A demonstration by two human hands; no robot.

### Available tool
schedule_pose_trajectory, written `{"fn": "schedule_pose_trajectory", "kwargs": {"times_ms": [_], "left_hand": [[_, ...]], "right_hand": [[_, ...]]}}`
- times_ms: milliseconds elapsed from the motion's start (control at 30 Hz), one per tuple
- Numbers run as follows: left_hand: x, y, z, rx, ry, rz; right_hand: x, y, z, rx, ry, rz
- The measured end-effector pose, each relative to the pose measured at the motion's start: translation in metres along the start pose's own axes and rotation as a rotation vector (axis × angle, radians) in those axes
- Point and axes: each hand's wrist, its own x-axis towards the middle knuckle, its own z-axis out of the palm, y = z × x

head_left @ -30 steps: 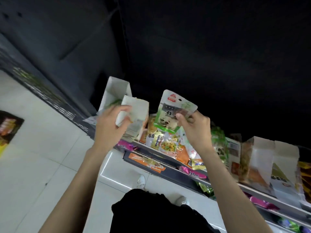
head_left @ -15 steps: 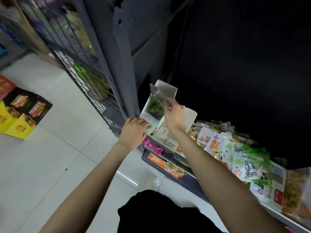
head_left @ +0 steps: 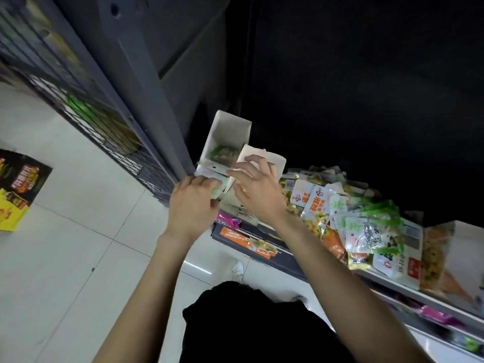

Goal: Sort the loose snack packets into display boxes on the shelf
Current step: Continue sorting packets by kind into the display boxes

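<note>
At the left end of the shelf [head_left: 387, 280] two white display boxes stand side by side. The left display box [head_left: 227, 132] is open at the top and holds green snack packets [head_left: 222, 154] stacked inside it. The left hand [head_left: 192, 205] is at the front of this box, its fingers curled round the front wall and a pale green packet [head_left: 218, 188] there. The right hand [head_left: 258, 191] lies over the front of the second display box [head_left: 272, 159], fingers spread apart and slightly bent; whether it holds anything, I cannot tell. Just to the right of the hands, along the shelf's front edge, lies a loose heap of snack packets [head_left: 366, 226] in white, yellow, orange and green. Further right stands another white box [head_left: 466, 247] with an orange packet [head_left: 436, 258] leaning against it. On the tiled floor [head_left: 78, 244] at the left lies a yellow and black carton [head_left: 18, 184].
</note>
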Motion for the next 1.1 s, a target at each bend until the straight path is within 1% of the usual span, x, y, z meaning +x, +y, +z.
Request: {"fn": "schedule_pose_trajectory", "kwargs": {"times_ms": [67, 100, 167, 233, 300, 367, 433, 500, 567, 700, 767, 833, 900, 933, 1033, 1100], "left_hand": [[-0.006, 0.035, -0.010, -0.150, 0.144, -0.001], [-0.008, 0.054, -0.010, -0.248, 0.191, 0.004], [-0.012, 0.092, 0.005, -0.439, 0.196, 0.054], [-0.016, 0.127, 0.035, -0.551, 0.097, 0.128], [-0.019, 0.158, 0.070, -0.568, -0.070, 0.181], [-0.019, 0.185, 0.102, -0.522, -0.257, 0.183], [-0.015, 0.207, 0.129, -0.442, -0.379, 0.183], [-0.010, 0.227, 0.146, -0.361, -0.393, 0.198], [-0.006, 0.243, 0.158, -0.255, -0.360, 0.238], [0.000, 0.259, 0.170, 0.056, -0.343, 0.383], [0.002, 0.260, 0.175, 0.137, -0.363, 0.406], [0.003, 0.261, 0.178, 0.156, -0.379, 0.404], [0.005, 0.263, 0.177, 0.115, -0.397, 0.379], [0.006, 0.264, 0.175, 0.058, -0.414, 0.352], [0.009, 0.267, 0.165, -0.261, -0.518, 0.276], [0.009, 0.266, 0.157, -0.419, -0.533, 0.294]], "right_hand": [[-0.038, 0.012, -0.026, 0.119, 0.059, 0.117], [-0.060, 0.022, -0.038, 0.156, 0.077, 0.194], [-0.105, 0.047, -0.056, 0.168, 0.101, 0.371], [-0.148, 0.073, -0.068, 0.156, 0.102, 0.577], [-0.183, 0.098, -0.078, 0.094, 0.073, 0.749], [-0.208, 0.119, -0.082, 0.003, -0.051, 0.887], [-0.225, 0.132, -0.084, -0.015, -0.249, 0.999], [-0.236, 0.139, -0.085, 0.007, -0.357, 1.008], [-0.243, 0.140, -0.087, 0.007, -0.402, 0.968], [-0.251, 0.140, -0.093, -0.019, -0.373, 0.898], [-0.253, 0.141, -0.098, -0.021, -0.369, 0.883], [-0.252, 0.145, -0.102, -0.036, -0.382, 0.883], [-0.248, 0.149, -0.106, -0.084, -0.390, 0.865], [-0.245, 0.152, -0.109, -0.115, -0.395, 0.852], [-0.235, 0.159, -0.119, -0.152, -0.365, 0.819], [-0.229, 0.163, -0.131, -0.132, -0.290, 0.780]]}}
